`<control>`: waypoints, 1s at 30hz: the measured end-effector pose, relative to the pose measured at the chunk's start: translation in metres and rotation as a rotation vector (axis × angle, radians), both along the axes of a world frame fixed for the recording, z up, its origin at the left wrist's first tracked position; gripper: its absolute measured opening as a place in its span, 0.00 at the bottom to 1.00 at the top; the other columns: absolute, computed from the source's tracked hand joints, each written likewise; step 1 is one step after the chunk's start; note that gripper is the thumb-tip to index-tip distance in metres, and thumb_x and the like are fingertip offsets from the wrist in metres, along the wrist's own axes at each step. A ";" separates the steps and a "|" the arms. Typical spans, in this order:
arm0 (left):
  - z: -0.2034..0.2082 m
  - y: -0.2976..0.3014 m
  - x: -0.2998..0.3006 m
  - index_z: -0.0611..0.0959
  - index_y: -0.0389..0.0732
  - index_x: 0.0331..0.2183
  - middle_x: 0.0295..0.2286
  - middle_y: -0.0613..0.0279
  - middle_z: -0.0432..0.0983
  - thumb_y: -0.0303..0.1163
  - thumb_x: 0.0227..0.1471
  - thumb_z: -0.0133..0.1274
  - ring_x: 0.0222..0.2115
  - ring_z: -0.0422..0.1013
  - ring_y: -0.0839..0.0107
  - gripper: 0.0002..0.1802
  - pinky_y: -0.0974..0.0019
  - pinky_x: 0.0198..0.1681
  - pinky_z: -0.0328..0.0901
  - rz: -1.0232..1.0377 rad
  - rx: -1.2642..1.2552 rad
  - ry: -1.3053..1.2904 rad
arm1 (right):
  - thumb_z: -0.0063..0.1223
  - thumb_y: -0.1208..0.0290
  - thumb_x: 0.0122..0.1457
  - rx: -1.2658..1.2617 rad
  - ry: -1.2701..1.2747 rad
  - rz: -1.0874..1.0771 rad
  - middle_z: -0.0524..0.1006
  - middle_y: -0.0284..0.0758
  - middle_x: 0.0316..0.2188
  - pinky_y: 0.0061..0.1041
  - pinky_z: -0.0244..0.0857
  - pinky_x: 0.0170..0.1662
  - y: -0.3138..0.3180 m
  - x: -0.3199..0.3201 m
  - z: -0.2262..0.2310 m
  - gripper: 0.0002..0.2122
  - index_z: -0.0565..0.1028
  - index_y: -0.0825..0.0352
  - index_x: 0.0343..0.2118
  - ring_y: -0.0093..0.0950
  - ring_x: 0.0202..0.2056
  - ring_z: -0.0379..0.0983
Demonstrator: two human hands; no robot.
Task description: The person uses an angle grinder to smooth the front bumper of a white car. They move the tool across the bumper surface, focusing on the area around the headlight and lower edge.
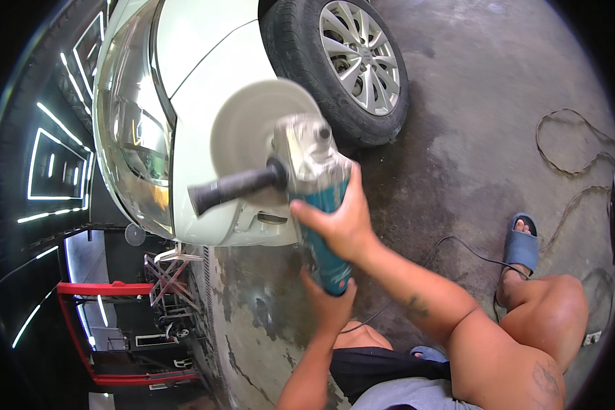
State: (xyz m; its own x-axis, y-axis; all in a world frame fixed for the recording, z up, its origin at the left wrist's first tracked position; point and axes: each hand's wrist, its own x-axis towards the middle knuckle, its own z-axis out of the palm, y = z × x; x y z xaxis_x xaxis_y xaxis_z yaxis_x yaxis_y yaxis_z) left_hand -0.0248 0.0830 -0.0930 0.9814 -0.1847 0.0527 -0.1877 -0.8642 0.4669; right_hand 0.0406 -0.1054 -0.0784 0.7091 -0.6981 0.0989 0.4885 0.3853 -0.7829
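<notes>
A teal polisher (324, 242) with a metal head is held in both my hands. My right hand (345, 222) wraps round its body just behind the head, thumb across the top. Lower down, my left hand (329, 304) grips the rear end. The black side handle (236, 188) sticks out to the left with no hand on it. A round pale pad (242, 130), smeared by motion, lies over the white front fender (208, 75) of a car. Its contact face is hidden, so I cannot tell how firmly it touches.
Left of the pad is the car's headlight (140, 130); at its upper right stands the front wheel (362, 58). A dark cord (471, 254) crosses the concrete floor near my sandalled foot (523, 242). More cable (560, 167) lies at right. A red frame (109, 290) stands at lower left.
</notes>
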 end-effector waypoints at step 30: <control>0.060 0.128 -0.023 0.62 0.56 0.72 0.42 0.41 0.86 0.29 0.42 0.71 0.44 0.80 0.30 0.58 0.38 0.49 0.73 -0.019 0.363 -0.066 | 0.75 0.51 0.58 0.618 0.036 0.242 0.74 0.42 0.57 0.35 0.69 0.62 0.146 -0.043 -0.050 0.45 0.56 0.66 0.69 0.32 0.57 0.73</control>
State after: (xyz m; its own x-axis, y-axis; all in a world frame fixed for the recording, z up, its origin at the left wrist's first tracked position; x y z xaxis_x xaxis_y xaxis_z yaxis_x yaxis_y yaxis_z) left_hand -0.0475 0.2106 -0.0334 0.9743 -0.2211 0.0435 -0.2247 -0.9674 0.1166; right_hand -0.0023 0.0409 -0.1289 0.8484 -0.4396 -0.2950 0.3096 0.8640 -0.3971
